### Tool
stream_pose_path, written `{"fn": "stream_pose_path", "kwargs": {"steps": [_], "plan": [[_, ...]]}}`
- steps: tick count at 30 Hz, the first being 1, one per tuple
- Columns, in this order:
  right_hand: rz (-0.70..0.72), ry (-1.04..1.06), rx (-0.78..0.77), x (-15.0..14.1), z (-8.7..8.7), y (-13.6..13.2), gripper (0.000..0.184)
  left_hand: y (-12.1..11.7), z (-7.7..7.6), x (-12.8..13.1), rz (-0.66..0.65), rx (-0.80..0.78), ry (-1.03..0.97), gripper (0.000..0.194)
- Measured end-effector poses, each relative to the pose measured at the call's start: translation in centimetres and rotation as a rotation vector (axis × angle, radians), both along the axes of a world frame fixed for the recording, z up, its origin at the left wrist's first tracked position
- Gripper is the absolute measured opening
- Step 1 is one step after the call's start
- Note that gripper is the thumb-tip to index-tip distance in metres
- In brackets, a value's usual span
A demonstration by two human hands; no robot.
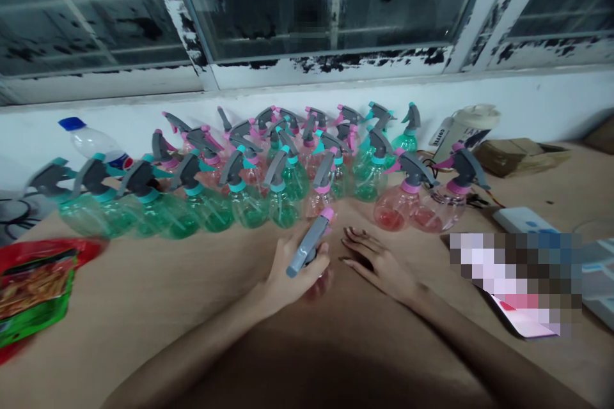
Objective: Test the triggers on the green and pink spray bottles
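My left hand is wrapped round the neck of a pink spray bottle with a grey trigger head and pink nozzle. Most of its body is hidden under the hand; a bit of pink shows below the fingers. Beside it, my right hand lies on the table with fingers stretched out, holding nothing. Just beyond the hands stand rows of spray bottles, among them a green spray bottle with a teal collar and another pink spray bottle to the right.
At the left lies a red and green snack packet. A capped plastic bottle leans behind the green row. To the right are a phone, a white box-shaped device, a cardboard box and a coffee cup. A wall with windows closes off the back.
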State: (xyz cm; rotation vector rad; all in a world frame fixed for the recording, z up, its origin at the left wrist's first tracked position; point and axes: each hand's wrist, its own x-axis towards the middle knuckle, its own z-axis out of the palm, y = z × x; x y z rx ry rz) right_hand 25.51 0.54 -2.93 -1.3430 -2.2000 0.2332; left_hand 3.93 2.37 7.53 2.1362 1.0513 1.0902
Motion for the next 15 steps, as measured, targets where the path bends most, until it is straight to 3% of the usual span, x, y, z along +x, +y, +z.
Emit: {"fn": "stream_pose_path", "kwargs": {"steps": [15], "plan": [[0.009,0.004,-0.018,-0.03,0.51,-0.04,0.043,-0.09,0.83,0.15,-0.012,-0.010,-0.028,0.004]]}}
